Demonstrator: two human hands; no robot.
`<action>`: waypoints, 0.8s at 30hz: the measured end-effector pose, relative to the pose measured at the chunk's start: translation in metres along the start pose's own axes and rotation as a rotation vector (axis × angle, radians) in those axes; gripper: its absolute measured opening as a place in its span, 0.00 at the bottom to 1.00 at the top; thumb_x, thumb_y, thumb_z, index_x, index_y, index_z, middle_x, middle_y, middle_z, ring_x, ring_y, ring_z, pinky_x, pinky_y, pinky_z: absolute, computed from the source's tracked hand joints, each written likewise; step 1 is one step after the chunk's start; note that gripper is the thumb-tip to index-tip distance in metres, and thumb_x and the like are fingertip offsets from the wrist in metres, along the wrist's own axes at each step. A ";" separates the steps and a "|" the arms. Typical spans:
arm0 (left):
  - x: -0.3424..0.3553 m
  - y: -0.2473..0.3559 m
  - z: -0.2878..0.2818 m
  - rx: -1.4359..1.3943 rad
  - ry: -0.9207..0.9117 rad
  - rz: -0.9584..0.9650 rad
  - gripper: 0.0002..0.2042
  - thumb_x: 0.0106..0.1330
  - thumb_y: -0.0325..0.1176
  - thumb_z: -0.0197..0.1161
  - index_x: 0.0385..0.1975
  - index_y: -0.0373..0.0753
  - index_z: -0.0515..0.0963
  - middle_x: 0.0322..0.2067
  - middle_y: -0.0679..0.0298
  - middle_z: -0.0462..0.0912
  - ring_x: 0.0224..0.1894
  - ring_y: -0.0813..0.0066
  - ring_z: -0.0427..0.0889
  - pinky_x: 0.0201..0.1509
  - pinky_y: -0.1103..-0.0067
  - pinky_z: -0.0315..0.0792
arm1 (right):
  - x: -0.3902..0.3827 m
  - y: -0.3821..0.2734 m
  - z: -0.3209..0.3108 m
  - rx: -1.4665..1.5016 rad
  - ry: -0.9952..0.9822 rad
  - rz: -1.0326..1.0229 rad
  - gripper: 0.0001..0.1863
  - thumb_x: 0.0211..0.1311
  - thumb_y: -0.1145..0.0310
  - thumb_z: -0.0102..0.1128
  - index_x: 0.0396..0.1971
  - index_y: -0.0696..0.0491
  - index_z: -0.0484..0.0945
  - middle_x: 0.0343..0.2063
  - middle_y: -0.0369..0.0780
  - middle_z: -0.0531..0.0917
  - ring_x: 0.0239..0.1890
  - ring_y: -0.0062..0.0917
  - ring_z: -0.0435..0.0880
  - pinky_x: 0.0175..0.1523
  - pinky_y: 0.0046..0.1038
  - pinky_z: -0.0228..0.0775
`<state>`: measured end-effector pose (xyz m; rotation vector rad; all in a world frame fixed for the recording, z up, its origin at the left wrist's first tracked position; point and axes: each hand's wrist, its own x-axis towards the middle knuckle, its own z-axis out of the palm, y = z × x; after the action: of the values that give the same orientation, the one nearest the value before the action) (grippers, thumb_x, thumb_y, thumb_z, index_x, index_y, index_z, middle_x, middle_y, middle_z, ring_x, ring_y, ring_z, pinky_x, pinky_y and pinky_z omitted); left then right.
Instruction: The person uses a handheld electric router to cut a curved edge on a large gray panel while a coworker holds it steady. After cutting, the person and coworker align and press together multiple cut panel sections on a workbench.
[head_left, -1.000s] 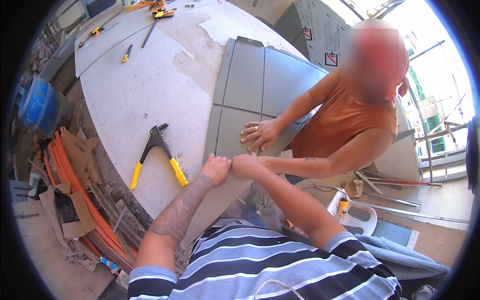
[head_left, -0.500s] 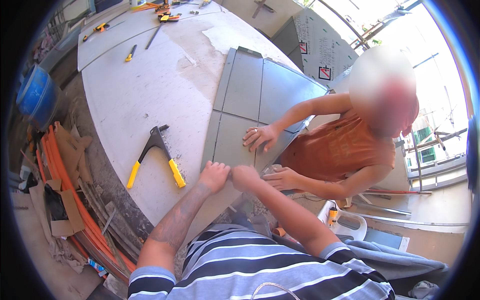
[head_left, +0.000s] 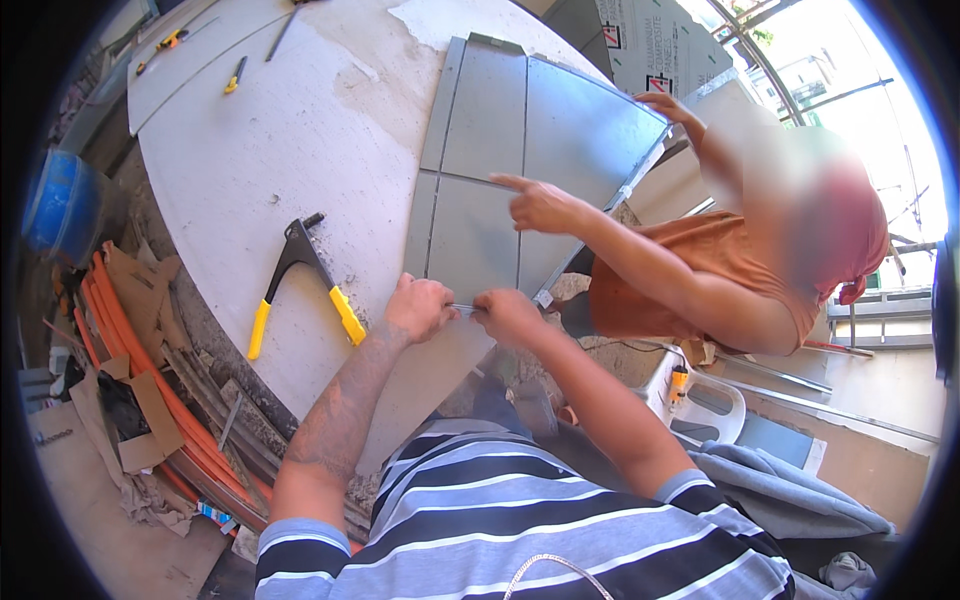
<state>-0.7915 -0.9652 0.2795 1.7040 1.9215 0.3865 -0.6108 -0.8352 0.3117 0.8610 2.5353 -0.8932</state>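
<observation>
A grey metal-faced panel [head_left: 478, 130] with dark grooves and folded-up edges lies on the white table. At its near edge my left hand [head_left: 419, 306] is closed, fingers curled over the rim. Just to the right, my right hand [head_left: 508, 317] is closed on the same edge, its fingertips partly hidden. A thin light strip of that edge shows in the small gap between both hands. Left of my left hand lies a hand riveter [head_left: 288, 258] with black arms and yellow handles spread apart.
Across the panel, a person in an orange top points over it with one hand [head_left: 548, 207]; their other hand [head_left: 672, 106] is at its far right corner. A cutter knife [head_left: 236, 76] lies on the white table [head_left: 230, 170]. Orange tubes and a blue drum [head_left: 65, 207] stand left.
My hands have drawn slightly apart along the edge. The other person's flat hand has lifted to point, and their other hand has moved from beside mine to the far corner.
</observation>
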 end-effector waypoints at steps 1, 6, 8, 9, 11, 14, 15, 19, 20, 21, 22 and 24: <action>0.004 0.001 -0.006 -0.008 -0.058 -0.011 0.13 0.73 0.48 0.67 0.38 0.45 0.89 0.39 0.60 0.90 0.50 0.60 0.87 0.61 0.60 0.66 | 0.001 0.001 -0.003 0.001 -0.014 -0.003 0.11 0.64 0.62 0.70 0.36 0.55 0.88 0.31 0.49 0.87 0.41 0.50 0.87 0.48 0.47 0.77; 0.013 0.008 -0.026 0.001 -0.203 -0.017 0.14 0.72 0.48 0.68 0.40 0.44 0.89 0.37 0.57 0.90 0.49 0.56 0.88 0.61 0.60 0.68 | 0.005 0.003 -0.009 -0.021 -0.059 -0.020 0.11 0.63 0.62 0.71 0.38 0.55 0.89 0.33 0.49 0.87 0.42 0.49 0.87 0.49 0.46 0.77; 0.009 0.004 -0.021 -0.045 -0.138 0.008 0.14 0.71 0.47 0.69 0.39 0.43 0.90 0.36 0.53 0.89 0.47 0.52 0.87 0.59 0.60 0.71 | 0.004 0.004 -0.001 -0.049 -0.011 -0.048 0.10 0.63 0.63 0.71 0.37 0.54 0.89 0.34 0.49 0.88 0.45 0.48 0.87 0.52 0.47 0.78; 0.008 0.003 -0.017 -0.054 -0.123 0.009 0.14 0.70 0.47 0.70 0.39 0.43 0.90 0.36 0.54 0.89 0.47 0.52 0.87 0.60 0.60 0.71 | 0.002 0.007 0.003 -0.066 0.020 -0.058 0.09 0.64 0.64 0.71 0.37 0.54 0.89 0.35 0.49 0.88 0.47 0.48 0.87 0.53 0.47 0.78; 0.002 0.005 -0.014 -0.070 -0.082 0.019 0.14 0.68 0.46 0.71 0.39 0.42 0.89 0.36 0.54 0.90 0.47 0.52 0.87 0.60 0.60 0.72 | -0.008 0.009 0.004 -0.101 0.053 -0.107 0.11 0.65 0.63 0.71 0.42 0.53 0.89 0.39 0.48 0.88 0.49 0.47 0.86 0.55 0.46 0.78; -0.007 0.012 -0.020 -0.023 -0.064 0.005 0.14 0.66 0.45 0.74 0.41 0.41 0.89 0.39 0.54 0.90 0.50 0.52 0.87 0.61 0.60 0.73 | -0.036 0.004 -0.001 -0.059 0.250 -0.198 0.16 0.66 0.61 0.70 0.48 0.53 0.88 0.42 0.46 0.87 0.53 0.45 0.85 0.59 0.44 0.77; -0.009 0.016 -0.022 -0.017 -0.047 -0.010 0.15 0.67 0.46 0.74 0.43 0.41 0.88 0.41 0.56 0.89 0.52 0.54 0.86 0.62 0.60 0.72 | -0.049 0.001 -0.008 -0.030 0.340 -0.230 0.17 0.67 0.60 0.70 0.51 0.53 0.87 0.43 0.45 0.87 0.54 0.44 0.84 0.60 0.43 0.76; -0.021 0.025 -0.023 -0.025 -0.029 -0.075 0.20 0.67 0.47 0.74 0.51 0.41 0.86 0.49 0.56 0.87 0.59 0.56 0.81 0.64 0.60 0.71 | -0.086 0.015 -0.030 0.101 0.344 -0.067 0.18 0.70 0.60 0.67 0.53 0.54 0.86 0.46 0.47 0.87 0.56 0.43 0.82 0.64 0.43 0.74; -0.023 0.026 -0.023 -0.038 -0.032 -0.084 0.21 0.67 0.47 0.74 0.52 0.40 0.85 0.51 0.55 0.86 0.60 0.55 0.80 0.65 0.60 0.71 | -0.094 0.022 -0.031 0.097 0.346 -0.049 0.18 0.70 0.61 0.67 0.53 0.54 0.87 0.46 0.47 0.87 0.57 0.44 0.83 0.64 0.43 0.74; -0.025 0.030 -0.025 -0.063 0.022 -0.062 0.21 0.68 0.46 0.74 0.53 0.39 0.85 0.52 0.54 0.85 0.61 0.54 0.80 0.66 0.60 0.71 | -0.102 0.030 -0.032 0.091 0.351 -0.030 0.18 0.70 0.61 0.67 0.53 0.54 0.87 0.47 0.47 0.87 0.57 0.44 0.83 0.65 0.43 0.74; -0.030 0.035 -0.027 -0.089 0.069 -0.042 0.21 0.68 0.46 0.74 0.54 0.38 0.85 0.53 0.54 0.85 0.62 0.54 0.79 0.67 0.60 0.71 | -0.109 0.039 -0.029 0.089 0.352 -0.009 0.18 0.70 0.61 0.67 0.54 0.54 0.87 0.48 0.47 0.87 0.58 0.44 0.83 0.65 0.43 0.74; -0.029 0.038 -0.036 -0.135 0.153 -0.062 0.23 0.68 0.45 0.74 0.57 0.36 0.83 0.56 0.52 0.83 0.63 0.52 0.78 0.69 0.60 0.71 | -0.121 0.049 -0.024 0.112 0.326 0.037 0.19 0.70 0.61 0.66 0.55 0.54 0.86 0.50 0.48 0.87 0.59 0.45 0.83 0.66 0.44 0.74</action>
<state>-0.7790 -0.9826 0.3352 1.5635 2.0016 0.6242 -0.4884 -0.8416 0.3642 1.1691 2.7506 -0.9587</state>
